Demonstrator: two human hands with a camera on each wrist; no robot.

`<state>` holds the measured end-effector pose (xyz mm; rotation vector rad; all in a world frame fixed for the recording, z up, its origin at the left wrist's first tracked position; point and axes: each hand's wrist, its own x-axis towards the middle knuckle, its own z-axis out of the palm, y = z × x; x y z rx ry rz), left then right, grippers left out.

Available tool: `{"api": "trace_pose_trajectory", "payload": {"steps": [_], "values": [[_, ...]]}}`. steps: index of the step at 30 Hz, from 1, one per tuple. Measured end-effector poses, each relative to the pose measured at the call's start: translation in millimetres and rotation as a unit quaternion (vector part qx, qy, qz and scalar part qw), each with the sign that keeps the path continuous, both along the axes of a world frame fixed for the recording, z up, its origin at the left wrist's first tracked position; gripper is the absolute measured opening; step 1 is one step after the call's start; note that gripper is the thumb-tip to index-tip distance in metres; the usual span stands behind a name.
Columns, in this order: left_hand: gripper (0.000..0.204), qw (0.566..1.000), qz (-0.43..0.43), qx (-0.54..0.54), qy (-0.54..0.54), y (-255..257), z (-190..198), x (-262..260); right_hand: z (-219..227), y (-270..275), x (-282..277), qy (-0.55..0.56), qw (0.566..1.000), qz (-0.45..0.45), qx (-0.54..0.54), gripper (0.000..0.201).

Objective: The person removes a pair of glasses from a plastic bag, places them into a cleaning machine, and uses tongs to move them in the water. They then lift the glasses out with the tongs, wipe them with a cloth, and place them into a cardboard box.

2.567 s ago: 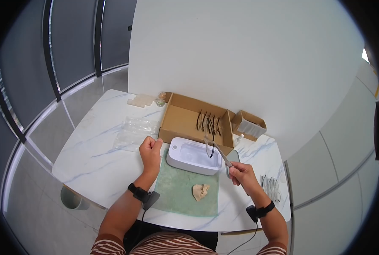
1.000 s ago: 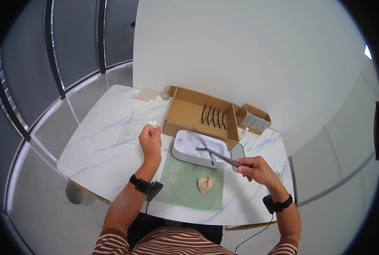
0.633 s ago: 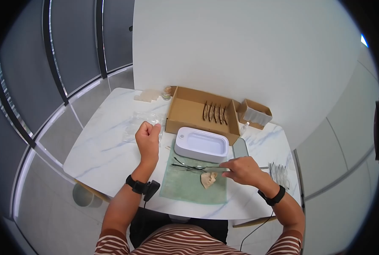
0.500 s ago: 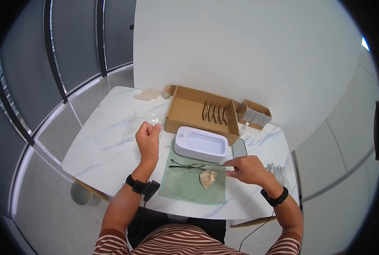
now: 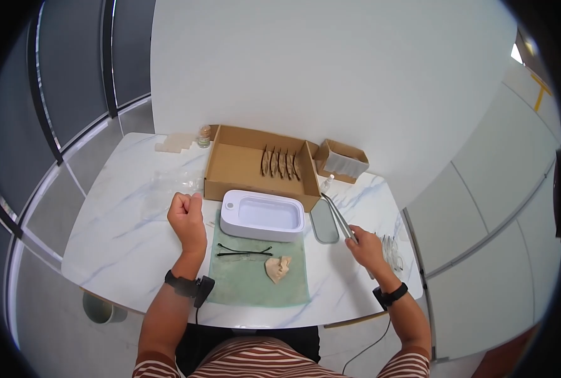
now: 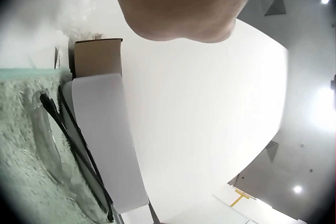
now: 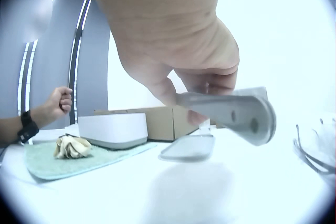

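My left hand [image 5: 187, 213] is held in a fist above the table, left of the white tub [image 5: 258, 234], with nothing visible in it. A pair of glasses with black temples [image 5: 243, 253] lies on the green cloth [image 5: 249, 293], just in front of the tub. Beside them sits a crumpled beige cloth [image 5: 275, 271]. My right hand [image 5: 367, 251] grips metal tongs [image 5: 337, 216], whose tips point up and left over the grey lid [image 5: 324, 230]. Nothing hangs from the tips. In the right wrist view the tongs' rounded end [image 7: 247, 116] sticks out behind the fingers.
Behind the tub stands a cardboard box [image 5: 236, 160] with several glasses in a row. A small bottle [image 5: 327, 184] and smaller carton [image 5: 340, 167] are at its right. More clear glasses [image 5: 392, 253] lie beyond my right hand. Plastic bags [image 5: 167, 189] and a jar [image 5: 204, 137] are left.
The tongs carried the glasses from over the tub down to the green cloth and let them go. My right hand has since moved right with the tongs. The left fist keeps its pose.
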<state>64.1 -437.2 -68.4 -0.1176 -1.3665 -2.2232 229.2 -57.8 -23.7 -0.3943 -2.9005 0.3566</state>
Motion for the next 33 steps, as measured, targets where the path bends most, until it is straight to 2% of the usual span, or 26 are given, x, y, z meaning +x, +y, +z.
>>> {"api": "trace_pose_trajectory", "payload": {"steps": [2, 7, 11, 17, 19, 24, 26, 27, 28, 30, 31, 32, 33], "values": [[0.041, 1.000, -0.015, 0.012, -0.016, -3, 2, 4, -17, 2, -5, -0.005, 1.000, -0.002, -0.017, 0.040], [0.041, 1.000, -0.011, 0.007, -0.014, -7, -3, 1, -43, 8, -19, -0.009, 0.998, 0.044, 0.033, 0.040], [0.041, 1.000, -0.018, 0.003, -0.026, -7, 1, 3, -43, 3, -20, -0.028, 0.998, 0.038, 0.049, 0.039], [0.040, 1.000, -0.004, -0.029, 0.009, -6, -9, -4, -36, -4, -8, 0.013, 1.000, -0.006, 0.024, 0.038], [0.040, 0.999, -0.008, -0.033, 0.011, -2, -10, -5, -37, -3, -5, -0.015, 0.999, -0.012, 0.036, 0.038], [0.038, 0.996, -0.026, -0.083, 0.009, 2, 7, 15, -41, -7, -2, -0.007, 0.999, -0.011, 0.036, 0.037], [0.036, 0.981, -0.049, -0.186, 0.030, 6, 21, 28, -32, -14, 3, 0.121, 0.992, 0.025, 0.033, 0.035], [0.027, 0.968, -0.078, -0.237, 0.022, 7, 21, 31, -25, -23, 4, 0.143, 0.989, 0.037, 0.024, 0.031], [0.027, 0.966, -0.079, -0.243, 0.024, 8, 23, 35, -19, -33, 5, 0.145, 0.989, 0.034, 0.019, 0.031], [0.017, 0.891, -0.113, -0.434, 0.074, 12, 34, 47, -10, -54, 9, 0.115, 0.981, 0.138, -0.069, 0.026], [0.011, 0.853, -0.127, -0.497, 0.097, 13, 43, 53, -13, -65, 9, 0.110, 0.974, 0.183, -0.075, 0.025], [0.011, 0.850, -0.128, -0.502, 0.100, 14, 41, 54, -7, -77, 10, 0.079, 0.969, 0.228, -0.051, 0.027], [0.013, 0.799, -0.136, -0.573, 0.124, 13, 35, 54, -7, -92, 12, 0.076, 0.963, 0.257, -0.035, 0.028]]}}
